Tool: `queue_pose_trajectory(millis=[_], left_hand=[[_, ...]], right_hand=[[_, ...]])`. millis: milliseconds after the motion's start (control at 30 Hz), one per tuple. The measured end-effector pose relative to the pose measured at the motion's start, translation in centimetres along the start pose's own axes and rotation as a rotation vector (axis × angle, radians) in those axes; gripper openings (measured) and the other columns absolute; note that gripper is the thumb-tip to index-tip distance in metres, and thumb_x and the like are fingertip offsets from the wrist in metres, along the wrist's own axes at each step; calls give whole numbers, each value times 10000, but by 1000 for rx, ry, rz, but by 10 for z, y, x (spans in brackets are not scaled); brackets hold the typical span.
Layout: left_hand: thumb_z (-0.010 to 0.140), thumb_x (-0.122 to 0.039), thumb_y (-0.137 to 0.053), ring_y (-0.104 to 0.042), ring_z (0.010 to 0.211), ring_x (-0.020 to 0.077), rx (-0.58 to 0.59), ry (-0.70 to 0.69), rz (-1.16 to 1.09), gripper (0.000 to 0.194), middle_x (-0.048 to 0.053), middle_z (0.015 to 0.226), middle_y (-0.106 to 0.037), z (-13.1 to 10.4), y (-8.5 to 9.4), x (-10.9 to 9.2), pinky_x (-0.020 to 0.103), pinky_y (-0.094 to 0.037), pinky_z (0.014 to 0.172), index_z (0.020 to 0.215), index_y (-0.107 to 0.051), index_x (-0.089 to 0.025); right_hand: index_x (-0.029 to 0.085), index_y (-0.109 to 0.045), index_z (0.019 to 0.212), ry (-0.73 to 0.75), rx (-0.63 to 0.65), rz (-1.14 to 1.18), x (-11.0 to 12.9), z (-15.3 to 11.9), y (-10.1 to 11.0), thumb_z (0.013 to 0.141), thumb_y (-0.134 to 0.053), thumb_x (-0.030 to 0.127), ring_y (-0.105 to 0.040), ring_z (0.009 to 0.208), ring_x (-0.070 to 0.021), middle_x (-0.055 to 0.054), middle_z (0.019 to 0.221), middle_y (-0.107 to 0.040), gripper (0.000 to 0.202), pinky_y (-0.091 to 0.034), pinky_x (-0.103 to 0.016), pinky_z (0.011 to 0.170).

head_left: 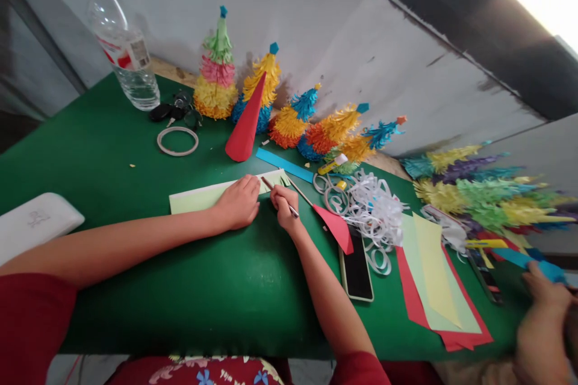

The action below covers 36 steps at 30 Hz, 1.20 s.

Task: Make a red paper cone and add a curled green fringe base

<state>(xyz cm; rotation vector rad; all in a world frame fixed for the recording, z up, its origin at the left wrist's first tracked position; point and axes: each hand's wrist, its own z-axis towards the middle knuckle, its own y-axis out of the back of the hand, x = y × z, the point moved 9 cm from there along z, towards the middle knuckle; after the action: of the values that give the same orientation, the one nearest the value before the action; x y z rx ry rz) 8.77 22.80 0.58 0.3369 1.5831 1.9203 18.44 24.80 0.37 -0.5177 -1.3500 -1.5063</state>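
Observation:
A pale green paper strip [198,197] with a white upper edge lies on the green table. My left hand [238,201] rests on it, fingers laid flat. In my right hand [284,200] is a slim pen-like tool [267,183], gripped between closed fingers; its dark tip touches the strip near the slit right end, and its exact kind is unclear. A red paper cone [247,126] stands just beyond the strip. Behind my right hand lies a blue paper strip [284,164]. A thin stick [300,190] runs beside the strip's right end.
Several fringed paper trees [217,78] line the wall. A water bottle [130,63], keys [174,109] and a tape ring [177,141] sit at left. Rightward are white paper curls [370,201], a phone [359,274], coloured sheets [433,277] and another person's hand [548,289] with blue paper.

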Motion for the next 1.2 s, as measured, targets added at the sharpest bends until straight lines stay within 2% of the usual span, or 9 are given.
queue_pose_trajectory(millis=[100,200,367,433,533,700,900,1067,1200], left_hand=[[877,-276,-445,-481,1165,319,5,-17,-21,437,243,1197,-569,0,1,-1,426,-376,990,1189,-537,17],[866,-265,-458,-486,1139,315,-8,13,-71,384,219,1159,-579,1,4,4,434,-404,961,1152,-545,-24],[860,-170,-441,-539,1044,237,-138,216,-362,249,146,1090,-578,11,15,38,375,-460,920,1082,-533,-102],[881,-191,-442,-560,1022,202,-175,244,-508,210,113,1076,-581,17,16,49,342,-475,899,1055,-542,-127],[909,-241,-443,-581,964,175,-146,231,-650,172,70,994,-618,23,10,55,313,-485,849,949,-585,-153],[923,-273,-458,-570,916,176,-96,228,-640,195,30,924,-666,24,2,55,326,-449,857,848,-611,-177],[941,-263,-410,-544,893,185,-81,224,-527,216,40,872,-634,23,1,53,317,-428,829,813,-563,-181],[928,-244,-393,-546,813,186,-199,358,-623,212,32,789,-601,18,5,65,301,-414,756,739,-480,-204],[927,-285,-408,-546,690,162,-352,565,-762,226,-5,681,-547,7,6,86,283,-395,678,711,-404,-220]], right_hand=[[218,-371,549,7,21,-10,0,6,-3,748,-368,250,-358,506,-129,14,513,-378,201,-274,-269,508],[222,-365,550,-36,-7,92,-7,3,0,743,-366,264,-332,485,-125,17,509,-354,198,-262,-264,482],[240,-283,561,-85,-83,346,-18,-2,6,729,-356,303,-257,443,-113,33,528,-270,194,-229,-258,438],[240,-279,556,-79,-86,404,-18,-2,6,717,-367,291,-253,438,-113,34,527,-263,191,-225,-261,434],[235,-298,543,-50,-74,463,-14,-2,6,704,-391,272,-259,433,-111,31,516,-276,190,-226,-266,439],[234,-320,524,-49,-56,471,-11,-2,5,697,-406,289,-278,431,-115,23,496,-304,200,-225,-272,445],[226,-337,535,-19,-50,585,-7,-2,5,717,-418,259,-295,438,-113,28,513,-286,202,-223,-261,433],[222,-349,545,-125,-186,641,-21,-1,11,706,-421,256,-256,436,-98,46,522,-257,180,-175,-233,413],[214,-387,547,-193,-120,460,-27,1,3,721,-409,257,-236,434,-89,45,498,-302,181,-168,-234,421]])
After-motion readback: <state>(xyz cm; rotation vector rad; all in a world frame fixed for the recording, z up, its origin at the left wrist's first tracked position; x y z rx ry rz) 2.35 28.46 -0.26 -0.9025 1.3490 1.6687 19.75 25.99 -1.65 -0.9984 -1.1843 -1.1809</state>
